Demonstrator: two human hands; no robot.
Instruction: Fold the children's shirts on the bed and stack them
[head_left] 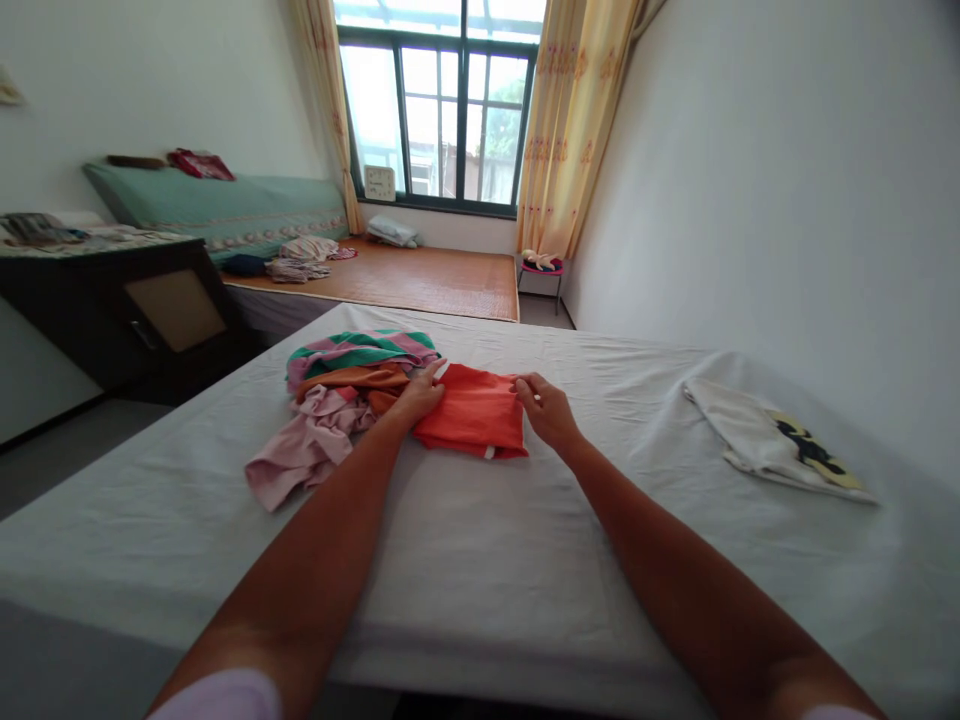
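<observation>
An orange-red garment (472,412), folded into a rough rectangle, lies on the white sheet in front of me. My left hand (421,396) grips its upper left edge, with the thumb and fingers closed near a small white patch. At its upper right corner, my right hand (541,404) pinches the cloth between curled fingers. Small white tags show along the garment's lower edge. Just left of it sits a loose heap of clothes: a green and pink striped piece (364,348), a brown piece (352,378) and a crumpled pink garment (304,450).
A folded white garment with a black and yellow print (757,435) lies at the right on the white-sheeted bed (480,560). Beyond stands a second bed with a brown mat (442,272). A dark cabinet (112,310) is at the left, a wall at the right, and a small stool (541,266) below the curtain.
</observation>
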